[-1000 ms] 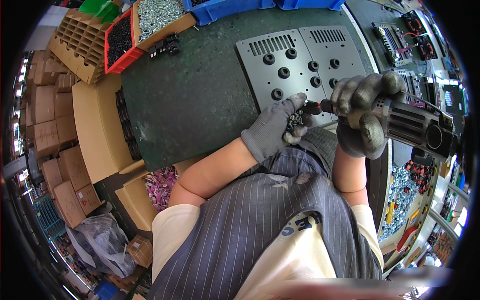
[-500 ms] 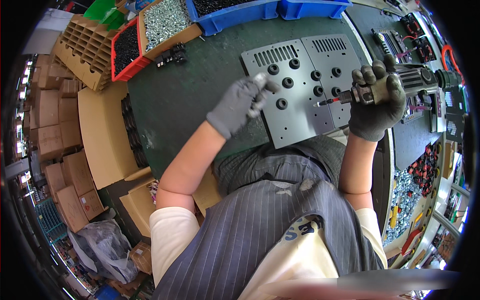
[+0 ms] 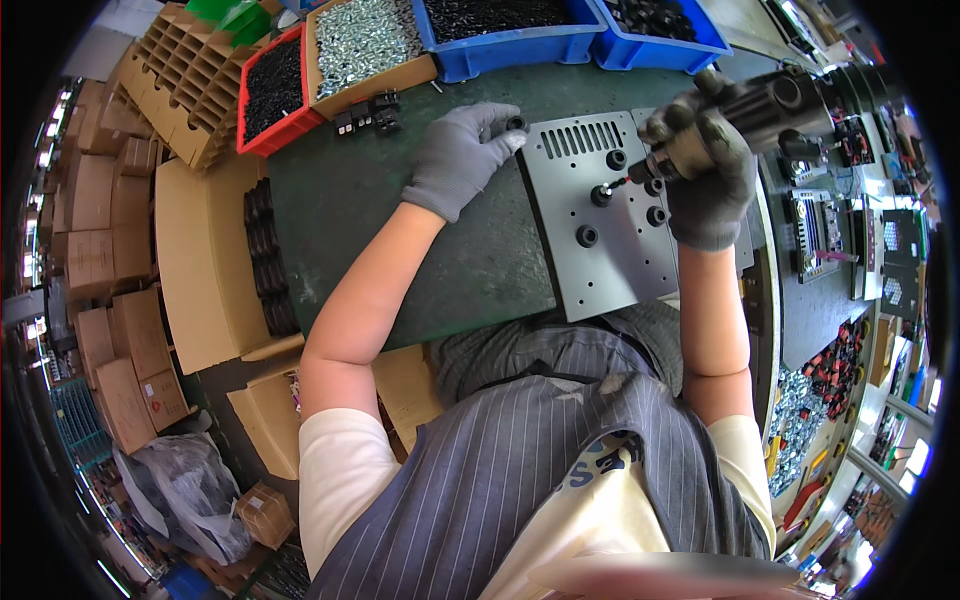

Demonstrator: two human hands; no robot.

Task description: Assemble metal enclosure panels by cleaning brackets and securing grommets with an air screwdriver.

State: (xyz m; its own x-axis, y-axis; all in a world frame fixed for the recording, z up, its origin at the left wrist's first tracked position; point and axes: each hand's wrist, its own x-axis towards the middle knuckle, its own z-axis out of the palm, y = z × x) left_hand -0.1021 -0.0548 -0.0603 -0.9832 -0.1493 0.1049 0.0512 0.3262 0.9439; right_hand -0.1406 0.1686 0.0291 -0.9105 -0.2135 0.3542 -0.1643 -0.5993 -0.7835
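Observation:
My left hand [image 3: 455,160], in a grey glove, pinches a small black rubber foot [image 3: 516,123] at the upper left corner of a grey metal panel [image 3: 620,275]. My gloved right hand [image 3: 712,170] grips a power screwdriver [image 3: 780,112] that points left and down over the panel. Its bit, with a silvery screw at the tip, meets a black rubber foot [image 3: 601,197] on the panel. More such feet lie around it, one nearer to me [image 3: 587,236] and one farther off [image 3: 616,160]. My right hand and the tool partly cover a second panel [image 3: 742,245].
Along the back of the green table [image 3: 420,280] stand a red bin [image 3: 270,135] of black screws, a cardboard box [image 3: 375,98] of silvery screws and two blue bins [image 3: 520,55] of black parts. Small black switches [image 3: 368,115] lie before them. Cardboard cartons [image 3: 140,350] are stacked at left.
My left hand has moved off the panel to its corner, now with a rubber foot. The screwdriver has swung left, its tip coming onto a foot. The view has shifted slightly.

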